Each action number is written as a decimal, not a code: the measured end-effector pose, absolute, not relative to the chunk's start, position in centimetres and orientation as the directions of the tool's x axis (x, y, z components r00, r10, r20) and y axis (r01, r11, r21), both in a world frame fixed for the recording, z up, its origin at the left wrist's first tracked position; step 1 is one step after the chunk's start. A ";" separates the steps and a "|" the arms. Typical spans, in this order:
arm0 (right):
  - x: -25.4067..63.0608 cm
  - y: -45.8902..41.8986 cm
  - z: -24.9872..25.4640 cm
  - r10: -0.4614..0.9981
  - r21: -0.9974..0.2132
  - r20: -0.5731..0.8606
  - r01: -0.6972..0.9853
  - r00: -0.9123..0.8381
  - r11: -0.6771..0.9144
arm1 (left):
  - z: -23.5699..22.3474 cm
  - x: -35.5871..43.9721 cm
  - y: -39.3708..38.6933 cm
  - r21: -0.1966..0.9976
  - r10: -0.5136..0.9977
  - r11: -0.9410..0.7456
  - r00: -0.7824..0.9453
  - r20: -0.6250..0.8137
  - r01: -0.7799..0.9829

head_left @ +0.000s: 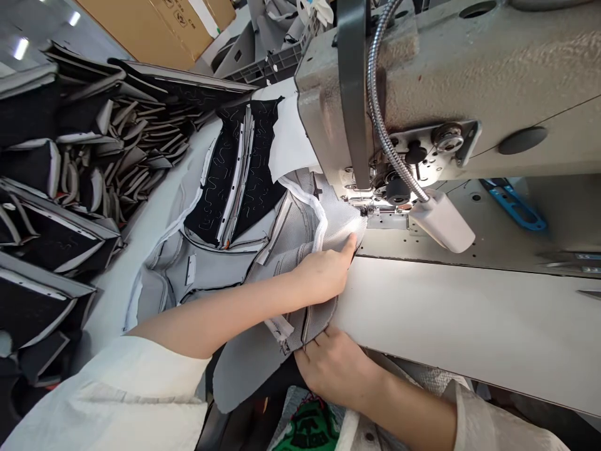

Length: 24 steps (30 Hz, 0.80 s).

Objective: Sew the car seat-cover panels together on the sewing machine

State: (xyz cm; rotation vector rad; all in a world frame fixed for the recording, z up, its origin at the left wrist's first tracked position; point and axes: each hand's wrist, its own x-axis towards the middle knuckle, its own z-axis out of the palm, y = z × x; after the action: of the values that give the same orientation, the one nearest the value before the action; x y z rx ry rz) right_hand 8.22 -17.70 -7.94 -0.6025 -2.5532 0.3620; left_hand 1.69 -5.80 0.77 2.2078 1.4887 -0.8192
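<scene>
A grey mesh fabric piece (282, 263), with black seams and a white trim strip, lies bunched over the sewing table. Its far corner reaches the sewing machine's presser foot (365, 212). My left hand (323, 275) rests over the fabric's right edge close to the foot, one finger stretched along it and the others curled round the edge. Nearer to me, my right hand (335, 363) pinches the lower edge of the same piece, its fingertips partly hidden by the cloth. A black padded panel (235, 175) with stitched lines lies on the grey fabric's left part.
The sewing machine head (451, 81) stands at upper right, with a lamp (444, 222) on a flexible neck. Blue thread snips (516, 203) lie behind it. Stacked black and grey panels (51, 219) fill the left. A cardboard box (154, 28) and grey crate (277, 62) stand behind.
</scene>
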 end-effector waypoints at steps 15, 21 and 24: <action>14.1 -15.4 -6.9 0.386 -0.193 0.470 0.334 -0.794 0.923 | 0.2 3.3 -3.1 -0.021 0.789 -0.381 0.312 -0.530 0.924; 15.6 -14.3 -6.7 0.384 -0.242 0.350 0.313 -0.854 0.918 | 0.9 2.9 -6.1 -0.066 0.700 -0.442 0.298 -0.648 0.894; 15.1 -14.7 -6.7 0.369 -0.179 0.423 0.323 -0.828 0.929 | 0.3 1.6 -7.4 -0.196 0.720 -0.485 0.261 -0.643 0.852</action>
State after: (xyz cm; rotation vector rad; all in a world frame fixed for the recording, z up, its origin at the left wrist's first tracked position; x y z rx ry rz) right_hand 15.13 -14.73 -6.71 -0.4979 -2.6249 0.1369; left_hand 1.63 -7.37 0.28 2.3371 1.4776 -1.0302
